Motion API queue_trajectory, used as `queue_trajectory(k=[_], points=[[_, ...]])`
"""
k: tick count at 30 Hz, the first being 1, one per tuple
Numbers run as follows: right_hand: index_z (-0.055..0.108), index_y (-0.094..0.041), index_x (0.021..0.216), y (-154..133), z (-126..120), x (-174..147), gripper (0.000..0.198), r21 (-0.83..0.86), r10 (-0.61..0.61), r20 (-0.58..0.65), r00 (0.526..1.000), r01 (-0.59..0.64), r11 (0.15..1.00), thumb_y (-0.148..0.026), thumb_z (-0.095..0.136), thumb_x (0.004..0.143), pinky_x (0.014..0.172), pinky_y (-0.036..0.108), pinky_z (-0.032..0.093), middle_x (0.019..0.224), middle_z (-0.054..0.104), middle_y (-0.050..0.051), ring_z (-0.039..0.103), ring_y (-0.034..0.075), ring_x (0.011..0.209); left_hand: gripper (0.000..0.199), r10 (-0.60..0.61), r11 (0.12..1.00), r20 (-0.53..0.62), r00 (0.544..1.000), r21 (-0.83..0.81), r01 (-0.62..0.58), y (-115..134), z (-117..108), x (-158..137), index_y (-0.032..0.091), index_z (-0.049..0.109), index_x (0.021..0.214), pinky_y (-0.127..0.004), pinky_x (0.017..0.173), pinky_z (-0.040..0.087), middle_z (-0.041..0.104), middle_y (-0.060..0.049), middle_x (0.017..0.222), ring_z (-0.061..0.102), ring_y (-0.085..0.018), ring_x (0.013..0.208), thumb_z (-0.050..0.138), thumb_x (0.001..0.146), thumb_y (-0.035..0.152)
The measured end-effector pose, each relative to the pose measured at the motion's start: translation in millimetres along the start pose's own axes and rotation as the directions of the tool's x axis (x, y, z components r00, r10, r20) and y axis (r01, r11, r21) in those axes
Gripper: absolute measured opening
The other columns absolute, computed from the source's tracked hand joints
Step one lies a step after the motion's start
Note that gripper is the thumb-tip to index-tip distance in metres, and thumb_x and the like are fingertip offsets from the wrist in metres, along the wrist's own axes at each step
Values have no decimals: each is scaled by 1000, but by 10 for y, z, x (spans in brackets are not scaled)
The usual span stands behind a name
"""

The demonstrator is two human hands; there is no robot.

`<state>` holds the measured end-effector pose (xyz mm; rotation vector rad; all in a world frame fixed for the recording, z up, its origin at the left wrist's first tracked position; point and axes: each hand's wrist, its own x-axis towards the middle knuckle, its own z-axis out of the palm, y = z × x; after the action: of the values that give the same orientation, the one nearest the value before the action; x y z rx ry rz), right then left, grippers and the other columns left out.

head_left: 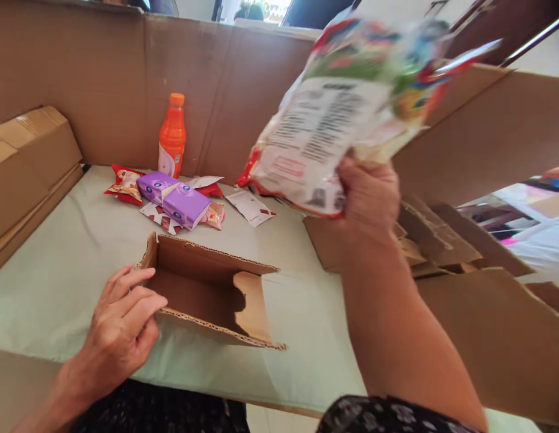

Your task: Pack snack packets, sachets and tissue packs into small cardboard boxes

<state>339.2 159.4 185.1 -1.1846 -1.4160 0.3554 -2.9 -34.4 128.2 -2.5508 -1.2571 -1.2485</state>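
Note:
An open cardboard box (195, 288) stands on the pale green cloth in front of me, its inside facing up and bare. My left hand (123, 316) is closed on its left end, fingers hooked over the rim. Raised at the upper right, my right hand (369, 186) grips the lower edge of a large plastic snack packet (322, 120) with printed text on a white panel. The packet is blurred at its top, and red, green and yellow print shows. Whether it is one packet or more stacked together, I cannot tell.
Behind the box lie a purple tissue pack (189, 204), a small red snack packet (126, 183) and a white packet (251, 207). An orange drink bottle (172, 135) stands against the tall cardboard wall (108, 78). Folded cardboard (487, 337) lies at the right, more cardboard (30, 156) at the left.

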Motion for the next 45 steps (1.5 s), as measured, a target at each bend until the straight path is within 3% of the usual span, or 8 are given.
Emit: queue_trajectory(k=[4,10,17,22,29,35,40,45], points=[[73,-34,104,-480,-77,-748,21,427,-50,31,998,32,904,-34,74,83,95,51,59,112,75,0,69,30,114,31,7,1000,-31,999,26,-6,6,28,16,20,64,99,-47,109,49,72,-2,86,65,-25,118,57,82,-4],[72,-25,92,-640,118,-1337,23,258,-67,320,945,-19,966,-48,71,89,54,27,56,79,73,-1,65,15,63,24,58,992,-24,998,109,-55,18,5,27,17,63,96,-48,107,49,72,-3,85,67,-25,110,56,85,-2],[62,-29,75,-1256,-444,-1119,29,-126,-245,694,677,450,884,-34,50,101,50,32,39,60,59,0,51,15,50,19,78,989,-15,997,131,-75,41,24,50,18,63,93,-44,103,51,73,-2,84,71,-21,96,54,88,2],[57,-30,73,-1336,-408,-945,21,-163,-254,830,496,652,740,-22,51,92,49,37,26,56,57,0,46,17,44,19,54,987,14,998,148,-55,57,27,53,18,63,93,-46,102,51,73,-3,85,70,-22,93,54,87,3],[60,-24,77,-1478,-70,-925,20,-349,131,932,337,747,565,-5,54,78,52,33,24,65,66,0,53,15,53,19,59,992,0,998,113,-59,73,49,27,15,65,94,-47,102,51,72,-5,87,68,-23,94,54,87,1],[63,-19,85,-1747,157,-910,22,-416,208,908,364,725,548,-2,50,82,55,29,22,67,62,0,50,13,58,22,44,997,1,999,66,-44,85,46,18,15,64,96,-46,101,51,70,-6,88,65,-22,95,55,86,-3],[62,-18,86,-1491,325,-953,19,-438,283,899,334,658,613,-3,50,84,54,28,22,69,64,2,46,13,56,21,9,995,12,1000,96,-10,94,32,-5,16,62,96,-46,98,49,70,-4,88,65,-22,92,54,88,-1],[63,-17,91,-1227,341,-1066,19,-484,308,873,379,589,647,-7,47,94,57,28,27,81,72,6,58,15,66,21,27,994,9,1000,102,-27,91,41,4,17,61,96,-43,98,48,69,-3,87,66,-22,92,53,88,-1]])
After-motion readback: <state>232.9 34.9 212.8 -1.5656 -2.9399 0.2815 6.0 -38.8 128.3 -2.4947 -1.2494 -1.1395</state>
